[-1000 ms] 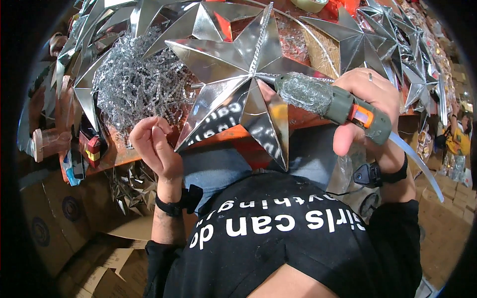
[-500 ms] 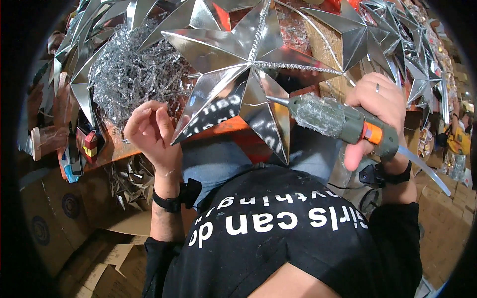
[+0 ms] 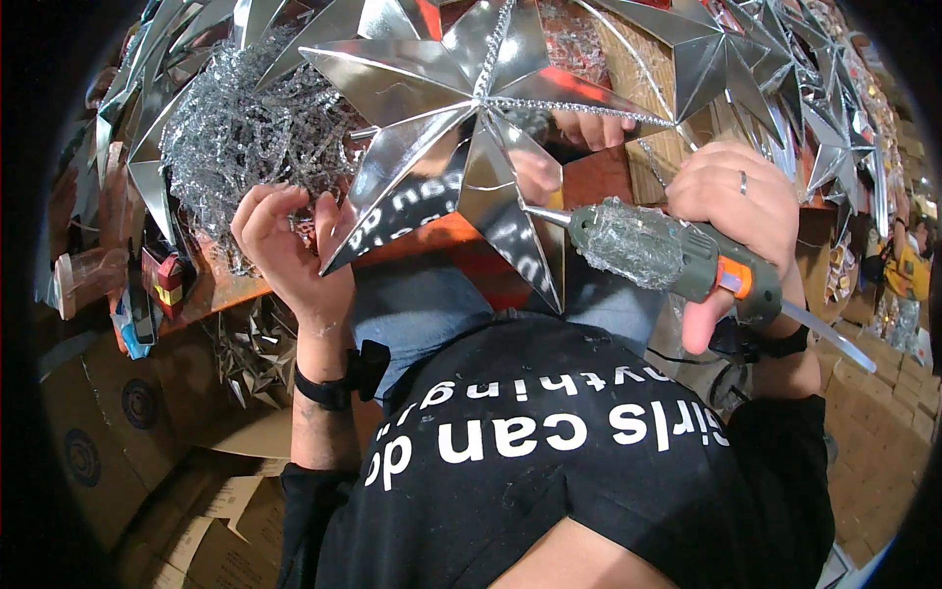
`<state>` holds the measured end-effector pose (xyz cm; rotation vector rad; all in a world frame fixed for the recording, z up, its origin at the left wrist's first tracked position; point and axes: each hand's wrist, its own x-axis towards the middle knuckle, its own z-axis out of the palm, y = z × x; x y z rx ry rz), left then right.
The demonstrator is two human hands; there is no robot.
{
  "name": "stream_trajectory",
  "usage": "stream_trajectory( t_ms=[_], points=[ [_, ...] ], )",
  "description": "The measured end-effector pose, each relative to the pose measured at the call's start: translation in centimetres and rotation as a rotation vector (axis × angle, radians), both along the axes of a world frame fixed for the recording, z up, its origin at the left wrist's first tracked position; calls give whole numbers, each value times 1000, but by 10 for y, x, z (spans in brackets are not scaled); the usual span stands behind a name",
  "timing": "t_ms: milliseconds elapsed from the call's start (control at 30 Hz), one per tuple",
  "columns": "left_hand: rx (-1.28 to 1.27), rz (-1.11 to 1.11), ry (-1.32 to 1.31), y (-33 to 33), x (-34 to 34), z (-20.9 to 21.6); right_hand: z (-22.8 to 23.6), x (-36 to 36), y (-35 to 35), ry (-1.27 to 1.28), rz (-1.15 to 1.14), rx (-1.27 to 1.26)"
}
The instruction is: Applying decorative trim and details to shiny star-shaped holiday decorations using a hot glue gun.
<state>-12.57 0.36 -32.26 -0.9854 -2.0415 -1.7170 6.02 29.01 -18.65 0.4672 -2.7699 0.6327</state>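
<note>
In my right hand [image 3: 741, 196] is a dark green hot glue gun [image 3: 638, 245], wrapped in strands of clear material. A pale glue stick [image 3: 832, 337] sticks out of its back end. Its metal nozzle is at a lower arm of a shiny silver foil star [image 3: 422, 74]; whether it touches cannot be told. Silver tinsel trim runs along two of the star's ridges. My left hand [image 3: 294, 245] is beside the star's lower left point, fingers loosely bent and thumb apart. That point overlaps the palm, but I see no grip on it.
A heap of silver tinsel [image 3: 260, 137] lies on the orange-red table [image 3: 221, 290] at the left. More silver stars [image 3: 726, 64] crowd the far side and right. Cardboard boxes [image 3: 128, 442] stand below at the left.
The glue gun's nozzle has shifted downward relative to the star's lower arm. Most of the scene sits slightly farther left and up in the picture. The left hand stays beside the same point.
</note>
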Motion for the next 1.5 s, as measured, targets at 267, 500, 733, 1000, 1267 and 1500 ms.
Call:
stream_trajectory(
  t_ms=[267,500,733,1000,1267,1500],
  points=[
    [-84,21,32,0,2,5,6,11,2,-4,35,8],
    [-77,16,122,4,2,6,2,21,10,-32,195,15],
    [-73,17,117,1,1,7,5,25,2,-186,176,45],
    [-114,-311,112,-21,20,36,-1,31,16,15,114,-257],
    [-421,-783,218,12,53,73,20,9,-13,50,-129,105],
    [-294,-541,422,-5,43,70,11,-3,-13,91,-149,147]
  ],
)
